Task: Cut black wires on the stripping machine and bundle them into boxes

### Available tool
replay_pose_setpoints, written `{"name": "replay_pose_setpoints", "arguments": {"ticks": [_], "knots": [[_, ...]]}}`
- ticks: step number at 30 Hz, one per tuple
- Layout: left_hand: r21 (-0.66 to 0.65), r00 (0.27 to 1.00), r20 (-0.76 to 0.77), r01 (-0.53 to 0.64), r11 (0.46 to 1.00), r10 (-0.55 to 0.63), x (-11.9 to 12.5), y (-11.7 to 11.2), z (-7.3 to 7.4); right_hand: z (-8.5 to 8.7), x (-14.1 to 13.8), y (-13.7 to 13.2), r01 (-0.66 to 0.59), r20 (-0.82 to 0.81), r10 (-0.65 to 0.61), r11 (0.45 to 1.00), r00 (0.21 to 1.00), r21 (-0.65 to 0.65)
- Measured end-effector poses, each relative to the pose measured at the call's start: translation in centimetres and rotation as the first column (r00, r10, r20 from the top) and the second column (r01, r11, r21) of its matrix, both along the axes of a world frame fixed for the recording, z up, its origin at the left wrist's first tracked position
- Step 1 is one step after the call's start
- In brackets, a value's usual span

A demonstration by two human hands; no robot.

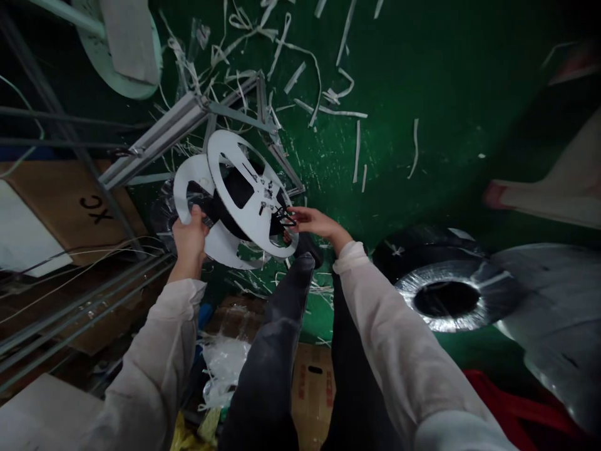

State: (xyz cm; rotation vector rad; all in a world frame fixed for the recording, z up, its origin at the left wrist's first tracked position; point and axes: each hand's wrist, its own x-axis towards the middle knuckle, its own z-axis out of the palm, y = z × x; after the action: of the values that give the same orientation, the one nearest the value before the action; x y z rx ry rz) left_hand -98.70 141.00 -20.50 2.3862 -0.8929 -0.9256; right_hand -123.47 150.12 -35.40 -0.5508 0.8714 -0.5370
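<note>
Dim light is falling unevenly across the glossy green painted floor point(404, 150), with corners sinking into shadow and a silver plastic-wrapped ring point(446, 324) catching glare. The white plastic reel point(263, 219) is showing sharply while the wide lens is bending the grey metal rack point(84, 307).

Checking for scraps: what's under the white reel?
Green floor with white plastic strips shows around the white reel, beside a metal frame. The floor directly beneath is hidden by the reel, the left hand and the right hand.

Single head-worn camera, facing forward and steeply down, close above the left hand point(190, 241), the right hand point(317, 222) and a white slotted plastic reel point(260, 219); dark trouser legs point(277, 351) below, green painted floor point(399, 125) beyond.
</note>
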Motion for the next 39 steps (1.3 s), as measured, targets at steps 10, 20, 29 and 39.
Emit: {"name": "replay_pose_setpoints", "arguments": {"ticks": [10, 20, 29, 39], "knots": [[-0.033, 1.000, -0.017, 0.015, 0.999, -0.016, -0.2, -0.4, -0.2, 0.8, 2.6, -3.6, -0.120, -0.471, 0.004, 0.969, 0.882, -0.217], [0.017, 0.999, -0.014, -0.039, 0.999, 0.039, -0.4, -0.3, 0.2, -0.3, 3.9, -2.6, -0.288, -0.575, 0.064, 0.907, 0.816, -0.308], [0.024, 0.997, -0.011, -0.078, 0.997, 0.078, -0.9, 0.0, 0.0, 2.1, 7.0, -3.8, -0.471, -0.859, 0.055, 0.853, 0.508, -0.224], [-0.003, 1.000, 0.002, -0.019, 1.000, 0.019, -0.1, 1.3, 0.1, 0.4, 3.3, -0.2, -0.018, -0.298, 0.003, 0.999, 0.955, -0.050]]}}
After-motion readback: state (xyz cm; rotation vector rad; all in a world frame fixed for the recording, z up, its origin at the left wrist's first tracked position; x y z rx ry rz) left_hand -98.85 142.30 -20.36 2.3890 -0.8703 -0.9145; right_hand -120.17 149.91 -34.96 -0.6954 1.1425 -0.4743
